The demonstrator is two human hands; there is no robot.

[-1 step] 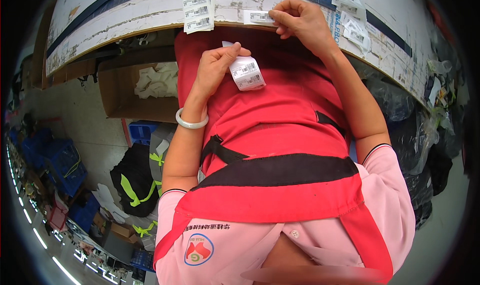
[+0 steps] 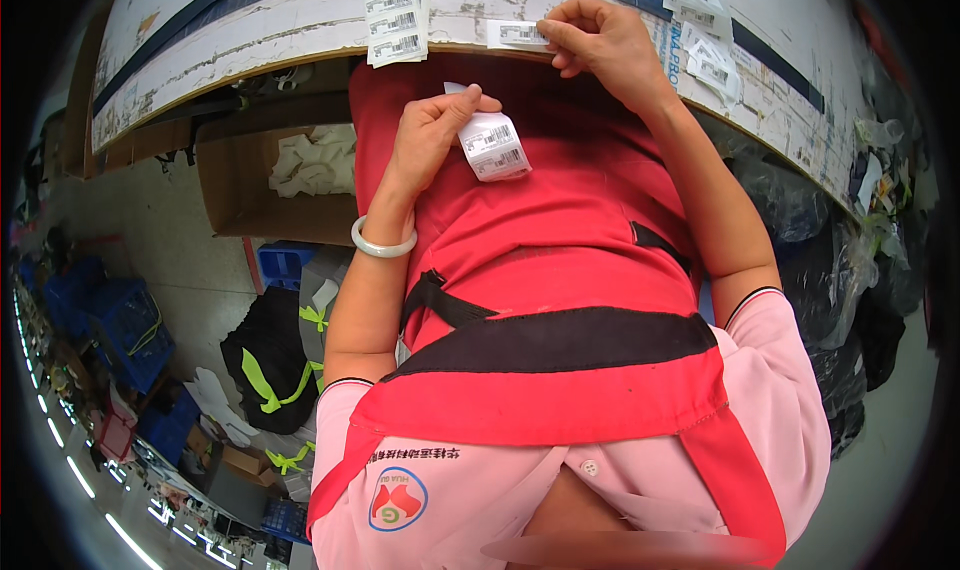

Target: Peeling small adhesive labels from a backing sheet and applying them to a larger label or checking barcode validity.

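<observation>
Worn white table (image 2: 250, 35) spans the top from 10 to 2 o'clock, in a cluttered workshop seen from a wearer in a red apron (image 2: 540, 400). At 12 o'clock, over the table's front edge, is a label piece (image 2: 515, 35); at 1 o'clock the right hand (image 2: 610, 50) pinches its right end between thumb and forefinger, other fingers curled. At 11 o'clock the left hand (image 2: 430, 135) is loosely closed around a label strip (image 2: 495, 150) that drapes toward the lap. Handling looks partway along: one piece is apart, while more labels sit on the strip. Further label sheets (image 2: 395, 20) lie at 11 o'clock, curled strips (image 2: 705, 55) between 1 and 2. Only the right fingers cover the piece, hiding one end. A cardboard box (image 2: 225, 185) with pale cloth (image 2: 315, 160) stands toward 10, blue crates (image 2: 125, 335) at 9, plastic-wrapped bundles (image 2: 820, 260) at 3.
</observation>
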